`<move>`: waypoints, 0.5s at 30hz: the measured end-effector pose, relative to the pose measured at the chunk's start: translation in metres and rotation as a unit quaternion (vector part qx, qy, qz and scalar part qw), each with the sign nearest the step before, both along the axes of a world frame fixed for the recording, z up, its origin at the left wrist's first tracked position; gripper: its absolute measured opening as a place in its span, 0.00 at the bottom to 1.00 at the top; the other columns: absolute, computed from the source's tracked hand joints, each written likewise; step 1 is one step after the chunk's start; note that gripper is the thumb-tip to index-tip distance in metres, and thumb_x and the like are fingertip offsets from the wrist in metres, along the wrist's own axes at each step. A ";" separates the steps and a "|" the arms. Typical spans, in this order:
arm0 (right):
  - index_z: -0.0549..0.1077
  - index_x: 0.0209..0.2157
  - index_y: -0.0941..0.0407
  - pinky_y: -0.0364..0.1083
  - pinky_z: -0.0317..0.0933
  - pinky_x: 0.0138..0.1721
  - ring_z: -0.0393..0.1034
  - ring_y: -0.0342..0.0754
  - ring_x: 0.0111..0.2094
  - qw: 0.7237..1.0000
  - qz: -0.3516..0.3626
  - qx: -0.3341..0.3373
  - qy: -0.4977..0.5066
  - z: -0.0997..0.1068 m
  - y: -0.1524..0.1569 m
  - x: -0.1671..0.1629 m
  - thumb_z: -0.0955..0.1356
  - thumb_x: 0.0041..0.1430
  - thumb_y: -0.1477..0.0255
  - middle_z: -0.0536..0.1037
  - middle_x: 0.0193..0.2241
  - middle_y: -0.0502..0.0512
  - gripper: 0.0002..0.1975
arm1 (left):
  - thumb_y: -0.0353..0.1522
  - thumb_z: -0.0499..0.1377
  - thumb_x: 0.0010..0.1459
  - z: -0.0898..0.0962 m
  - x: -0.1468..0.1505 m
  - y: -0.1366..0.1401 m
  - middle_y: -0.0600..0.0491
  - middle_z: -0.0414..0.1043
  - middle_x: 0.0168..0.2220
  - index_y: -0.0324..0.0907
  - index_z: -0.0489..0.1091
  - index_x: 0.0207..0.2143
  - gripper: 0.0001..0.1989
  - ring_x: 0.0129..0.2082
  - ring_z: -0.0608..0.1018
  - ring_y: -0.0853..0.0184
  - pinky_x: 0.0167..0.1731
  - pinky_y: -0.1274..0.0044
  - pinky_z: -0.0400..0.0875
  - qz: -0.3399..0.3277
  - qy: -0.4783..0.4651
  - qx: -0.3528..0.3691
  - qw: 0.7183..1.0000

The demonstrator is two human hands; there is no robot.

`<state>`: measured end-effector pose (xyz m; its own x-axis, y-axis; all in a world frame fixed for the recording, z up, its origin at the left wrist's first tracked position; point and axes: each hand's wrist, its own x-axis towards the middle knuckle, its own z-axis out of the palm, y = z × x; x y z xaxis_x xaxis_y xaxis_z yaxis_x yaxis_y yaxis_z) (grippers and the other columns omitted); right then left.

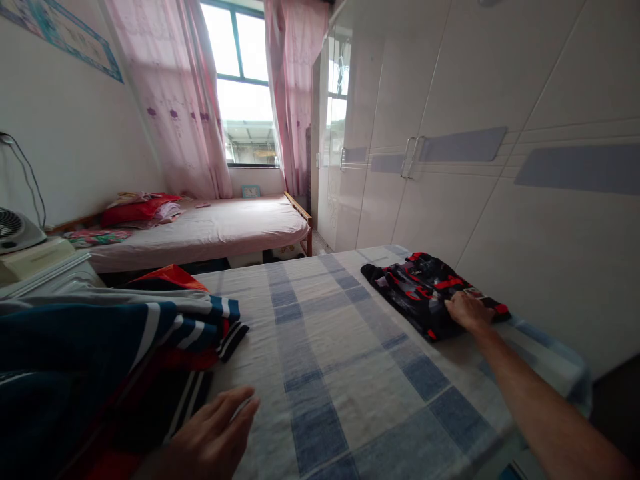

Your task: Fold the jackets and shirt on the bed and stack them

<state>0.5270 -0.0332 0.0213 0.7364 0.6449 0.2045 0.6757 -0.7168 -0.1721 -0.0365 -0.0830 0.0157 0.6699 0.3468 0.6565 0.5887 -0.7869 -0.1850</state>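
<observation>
A folded black garment [420, 290] with a red and grey pattern lies on the far right part of the checked cloth [345, 373]. My right hand [470, 310] is on its near right side, fingers curled in and closed on the fabric. At the lower left, my left hand [215, 427] hovers with fingers stretched forward and holds nothing. Beside it is a loose heap of clothes [100, 333], dark blue, grey and red with white stripes. One black cuff with white stripes [233, 341] sticks out of the heap towards the middle.
A tall white wardrobe [460, 73] runs along the right side, close to the folded garment. Beyond the cloth-covered surface stands a bed [235, 223] with red bedding [140, 208], below a window with pink curtains [170, 87]. A small fan [17, 230] sits at the left.
</observation>
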 end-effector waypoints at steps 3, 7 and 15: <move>0.75 0.36 0.62 0.65 0.57 0.46 0.66 0.67 0.49 1.000 0.007 0.027 0.005 0.008 0.003 -0.005 0.61 0.55 0.70 0.74 0.44 0.73 0.14 | 0.23 0.47 0.59 -0.019 0.011 0.005 0.49 0.78 0.40 0.43 0.73 0.39 0.16 0.37 0.81 0.67 0.36 0.80 0.76 0.008 -0.005 -0.002 1.000; 0.73 0.35 0.61 0.56 0.62 0.40 0.71 0.60 0.41 0.993 0.051 0.101 0.033 0.041 0.014 -0.021 0.59 0.57 0.68 0.76 0.36 0.69 0.15 | 0.24 0.48 0.60 -0.038 0.008 0.009 0.49 0.78 0.41 0.43 0.73 0.40 0.15 0.39 0.80 0.67 0.38 0.80 0.76 0.017 -0.034 -0.013 0.999; 0.67 0.33 0.55 0.42 0.57 0.30 0.62 0.43 0.27 0.837 0.326 0.386 0.210 0.141 0.023 -0.155 0.62 0.58 0.60 0.67 0.25 0.47 0.12 | 0.26 0.49 0.61 -0.019 0.011 0.001 0.49 0.77 0.43 0.44 0.70 0.46 0.15 0.41 0.80 0.69 0.38 0.83 0.75 0.020 -0.095 -0.063 0.993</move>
